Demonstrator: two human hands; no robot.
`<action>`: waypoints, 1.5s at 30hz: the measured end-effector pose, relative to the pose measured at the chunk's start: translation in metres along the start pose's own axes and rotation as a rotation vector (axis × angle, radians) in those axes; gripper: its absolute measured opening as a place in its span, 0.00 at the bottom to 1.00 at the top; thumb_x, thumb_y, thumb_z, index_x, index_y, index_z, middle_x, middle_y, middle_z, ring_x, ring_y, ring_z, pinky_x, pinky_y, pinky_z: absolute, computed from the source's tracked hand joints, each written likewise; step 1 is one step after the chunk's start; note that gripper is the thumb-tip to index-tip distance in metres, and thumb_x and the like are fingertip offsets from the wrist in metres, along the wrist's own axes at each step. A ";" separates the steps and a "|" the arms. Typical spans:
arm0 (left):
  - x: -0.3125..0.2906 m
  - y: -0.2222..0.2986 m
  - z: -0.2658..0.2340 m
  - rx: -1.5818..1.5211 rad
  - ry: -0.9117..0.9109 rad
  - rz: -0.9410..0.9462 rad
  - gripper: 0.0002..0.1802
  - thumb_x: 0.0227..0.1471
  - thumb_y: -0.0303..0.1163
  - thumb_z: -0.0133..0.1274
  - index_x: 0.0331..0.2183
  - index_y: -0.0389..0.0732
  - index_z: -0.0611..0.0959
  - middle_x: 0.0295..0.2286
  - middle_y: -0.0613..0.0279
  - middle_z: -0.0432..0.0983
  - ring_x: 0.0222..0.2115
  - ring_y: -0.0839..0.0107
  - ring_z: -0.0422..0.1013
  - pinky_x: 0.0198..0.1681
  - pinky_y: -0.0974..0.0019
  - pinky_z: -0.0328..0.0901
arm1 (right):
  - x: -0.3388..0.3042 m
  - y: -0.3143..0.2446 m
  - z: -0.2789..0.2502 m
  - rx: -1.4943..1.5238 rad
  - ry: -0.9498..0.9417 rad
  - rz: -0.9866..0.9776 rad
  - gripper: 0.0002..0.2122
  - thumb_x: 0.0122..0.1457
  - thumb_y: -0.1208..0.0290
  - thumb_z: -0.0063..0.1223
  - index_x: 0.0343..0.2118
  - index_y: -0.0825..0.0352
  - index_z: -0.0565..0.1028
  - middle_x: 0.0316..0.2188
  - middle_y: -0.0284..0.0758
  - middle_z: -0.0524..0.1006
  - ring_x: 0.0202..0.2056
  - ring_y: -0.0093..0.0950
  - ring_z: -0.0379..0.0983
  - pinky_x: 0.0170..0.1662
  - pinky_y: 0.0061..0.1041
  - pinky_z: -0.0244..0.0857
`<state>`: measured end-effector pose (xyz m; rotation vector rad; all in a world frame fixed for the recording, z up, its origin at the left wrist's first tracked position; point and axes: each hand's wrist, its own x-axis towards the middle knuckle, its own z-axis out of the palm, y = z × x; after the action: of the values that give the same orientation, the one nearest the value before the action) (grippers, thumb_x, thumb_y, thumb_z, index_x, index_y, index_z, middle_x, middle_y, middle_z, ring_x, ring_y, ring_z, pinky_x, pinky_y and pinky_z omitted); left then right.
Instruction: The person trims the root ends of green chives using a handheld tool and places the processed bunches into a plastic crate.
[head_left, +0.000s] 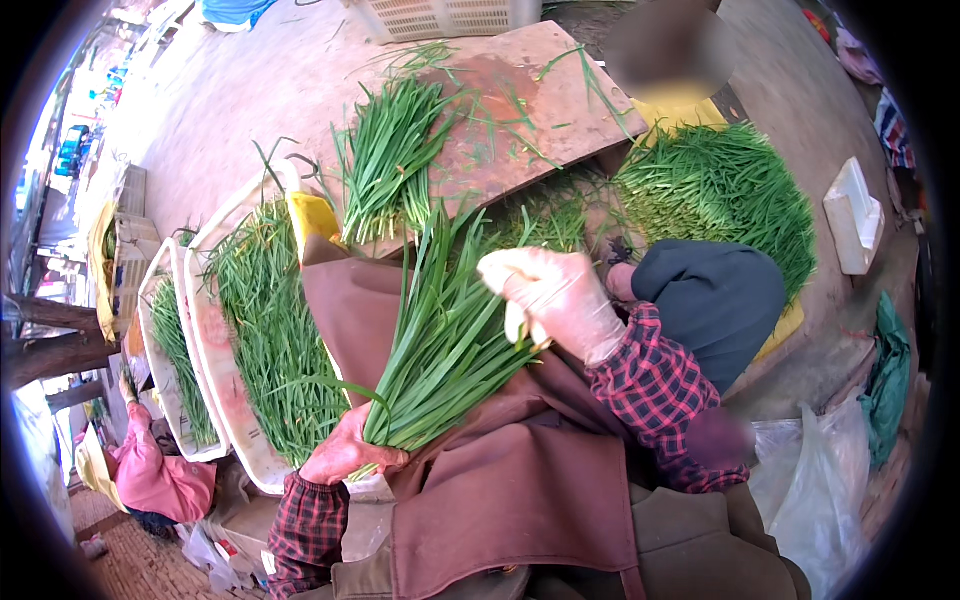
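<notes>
My left hand (345, 452) is closed round one end of a loose bunch of garlic chives (435, 370), above the brown apron (515, 500) on my lap. The long green leaves fan out up and to the right. Over the bunch's right side is my right hand (565, 300), in a thin whitish glove, with its fingers curled in. Whatever those fingers pinch, if anything, is too small or hidden to name. Just beyond, a pile of garlic chives (395, 155) lies at the left end of a low wooden board (520, 75).
White crates (205, 262) of chives stand at left. A big stack of chives (725, 200) lies at right, by a seated person's dark trouser leg (712, 300). A foam box (853, 217) and clear plastic bags (815, 480) lie further right. Someone in pink (165, 475) is at lower left.
</notes>
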<state>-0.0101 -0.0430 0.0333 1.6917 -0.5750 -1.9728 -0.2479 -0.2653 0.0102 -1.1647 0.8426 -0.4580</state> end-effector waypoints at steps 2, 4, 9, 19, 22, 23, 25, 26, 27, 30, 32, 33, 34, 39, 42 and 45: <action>0.001 0.001 0.002 0.003 0.013 0.004 0.24 0.40 0.13 0.61 0.43 0.34 0.77 0.26 0.63 0.76 0.20 0.76 0.69 0.21 0.72 0.63 | -0.003 -0.004 0.011 0.019 -0.119 0.117 0.16 0.61 0.65 0.60 0.46 0.73 0.78 0.23 0.31 0.79 0.18 0.16 0.74 0.18 0.14 0.63; 0.002 0.006 0.007 -0.015 0.026 0.017 0.24 0.37 0.13 0.61 0.42 0.33 0.78 0.26 0.62 0.76 0.17 0.77 0.68 0.19 0.72 0.62 | -0.001 0.006 0.023 -0.194 -0.144 0.000 0.14 0.62 0.66 0.60 0.42 0.72 0.78 0.22 0.32 0.79 0.18 0.18 0.74 0.18 0.17 0.65; 0.003 0.003 0.003 0.019 -0.013 0.006 0.21 0.42 0.14 0.62 0.41 0.35 0.77 0.26 0.64 0.75 0.20 0.76 0.69 0.21 0.72 0.63 | 0.021 0.055 0.040 -0.735 0.094 -0.961 0.07 0.63 0.71 0.56 0.33 0.69 0.78 0.20 0.33 0.77 0.16 0.20 0.74 0.19 0.20 0.67; 0.001 -0.001 -0.001 0.050 -0.023 0.003 0.17 0.44 0.16 0.62 0.38 0.36 0.77 0.26 0.65 0.74 0.22 0.76 0.69 0.23 0.71 0.63 | -0.004 0.012 -0.010 -0.073 0.191 -0.200 0.08 0.64 0.75 0.53 0.42 0.70 0.80 0.22 0.31 0.79 0.17 0.12 0.67 0.18 0.14 0.59; -0.002 0.006 0.003 0.095 0.023 0.014 0.17 0.44 0.15 0.62 0.38 0.36 0.77 0.26 0.64 0.75 0.22 0.76 0.70 0.23 0.71 0.64 | -0.002 0.003 -0.037 -0.272 0.487 -0.277 0.09 0.61 0.71 0.58 0.42 0.67 0.80 0.21 0.35 0.80 0.16 0.20 0.72 0.20 0.21 0.65; -0.002 0.006 0.003 0.076 0.022 0.020 0.18 0.43 0.15 0.62 0.38 0.36 0.77 0.26 0.64 0.75 0.22 0.76 0.70 0.22 0.71 0.64 | 0.011 0.018 -0.063 -0.610 0.591 -0.501 0.10 0.61 0.70 0.58 0.43 0.66 0.80 0.23 0.36 0.80 0.18 0.26 0.74 0.22 0.25 0.67; 0.001 0.002 0.002 0.036 0.012 0.030 0.19 0.43 0.14 0.62 0.39 0.36 0.77 0.26 0.63 0.75 0.22 0.76 0.70 0.22 0.71 0.64 | 0.022 0.026 -0.084 -1.165 0.709 -0.687 0.11 0.60 0.69 0.58 0.45 0.64 0.81 0.28 0.40 0.80 0.25 0.40 0.77 0.28 0.34 0.71; 0.001 0.000 0.002 0.030 0.015 0.029 0.19 0.43 0.14 0.62 0.40 0.36 0.77 0.27 0.63 0.76 0.22 0.76 0.70 0.22 0.71 0.64 | 0.021 0.022 -0.080 -1.130 0.649 -0.692 0.11 0.60 0.68 0.58 0.44 0.64 0.81 0.28 0.40 0.80 0.26 0.39 0.77 0.28 0.34 0.72; 0.000 0.001 0.002 0.025 0.015 0.025 0.20 0.43 0.14 0.62 0.40 0.35 0.76 0.27 0.63 0.76 0.21 0.76 0.70 0.22 0.71 0.64 | 0.019 0.020 -0.071 -1.094 0.591 -0.691 0.11 0.60 0.67 0.58 0.44 0.63 0.81 0.28 0.40 0.80 0.26 0.38 0.77 0.29 0.34 0.72; 0.000 -0.001 0.001 0.024 0.006 0.021 0.21 0.43 0.14 0.62 0.42 0.35 0.76 0.27 0.63 0.76 0.21 0.76 0.70 0.21 0.72 0.64 | 0.002 0.011 -0.032 -0.863 0.234 -0.687 0.11 0.60 0.64 0.59 0.40 0.64 0.81 0.28 0.37 0.81 0.29 0.33 0.79 0.32 0.33 0.73; 0.003 0.000 0.001 0.034 -0.007 0.021 0.22 0.43 0.14 0.62 0.42 0.35 0.76 0.27 0.63 0.76 0.21 0.76 0.70 0.21 0.72 0.65 | 0.000 0.025 -0.002 -0.655 0.077 -0.690 0.11 0.56 0.67 0.64 0.37 0.68 0.81 0.29 0.38 0.81 0.29 0.31 0.80 0.33 0.26 0.74; 0.002 0.003 0.002 0.042 -0.012 0.015 0.22 0.43 0.14 0.62 0.43 0.35 0.76 0.27 0.63 0.76 0.21 0.76 0.71 0.21 0.72 0.65 | 0.001 0.033 0.007 -0.668 0.022 -0.638 0.14 0.55 0.64 0.65 0.38 0.68 0.80 0.29 0.38 0.81 0.28 0.33 0.79 0.33 0.28 0.74; 0.001 0.006 0.003 0.050 -0.017 0.009 0.22 0.43 0.14 0.62 0.43 0.35 0.76 0.27 0.63 0.76 0.21 0.76 0.71 0.21 0.72 0.65 | 0.006 0.038 0.010 -0.764 0.003 -0.646 0.17 0.56 0.59 0.64 0.39 0.69 0.79 0.29 0.38 0.81 0.28 0.33 0.79 0.32 0.30 0.74; 0.001 0.000 0.001 0.024 -0.017 -0.004 0.23 0.44 0.14 0.62 0.44 0.35 0.76 0.27 0.63 0.76 0.22 0.76 0.71 0.22 0.72 0.65 | 0.019 0.044 0.034 -0.937 -0.089 -0.675 0.15 0.59 0.55 0.59 0.29 0.64 0.76 0.24 0.35 0.78 0.26 0.35 0.78 0.29 0.33 0.71; 0.001 0.002 0.003 0.009 -0.011 -0.003 0.21 0.44 0.14 0.62 0.42 0.35 0.76 0.27 0.64 0.75 0.22 0.76 0.70 0.22 0.72 0.65 | 0.025 0.058 0.043 -1.003 -0.004 -0.705 0.14 0.59 0.57 0.58 0.25 0.62 0.73 0.21 0.35 0.76 0.25 0.36 0.77 0.27 0.35 0.69; 0.000 0.004 0.003 0.017 -0.014 0.013 0.19 0.43 0.14 0.62 0.40 0.35 0.77 0.26 0.64 0.75 0.21 0.76 0.70 0.22 0.72 0.64 | 0.019 0.048 0.037 -0.439 0.030 -0.521 0.07 0.61 0.70 0.56 0.27 0.66 0.77 0.20 0.32 0.77 0.19 0.25 0.74 0.23 0.26 0.67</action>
<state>-0.0127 -0.0461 0.0363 1.6812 -0.6083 -1.9774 -0.2123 -0.2396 -0.0358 -1.8021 0.6745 -0.7394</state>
